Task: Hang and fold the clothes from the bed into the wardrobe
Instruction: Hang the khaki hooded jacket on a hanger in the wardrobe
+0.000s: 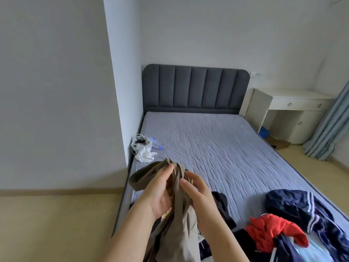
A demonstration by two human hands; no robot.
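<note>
Bed (217, 148) w/ grey quilted cover runs back to a dark padded headboard (196, 87). A white desk (294, 103) and blue-grey curtain (328, 125) stand to its right. At the bed's near end lie a navy striped jacket (306, 210), a red garment (272, 229) touching it, and a black garment (222, 203) partly hidden behind the right forearm. By the wall edge a white plastic bag (138, 146) holds dark items, poss. cables, too small to tell. A clear bottle (156, 144) lies just beside it. Left hand (160, 191) and right hand (197, 190) both grip a bunched olive garment (181, 214), held up over the bed's near left corner.
</note>
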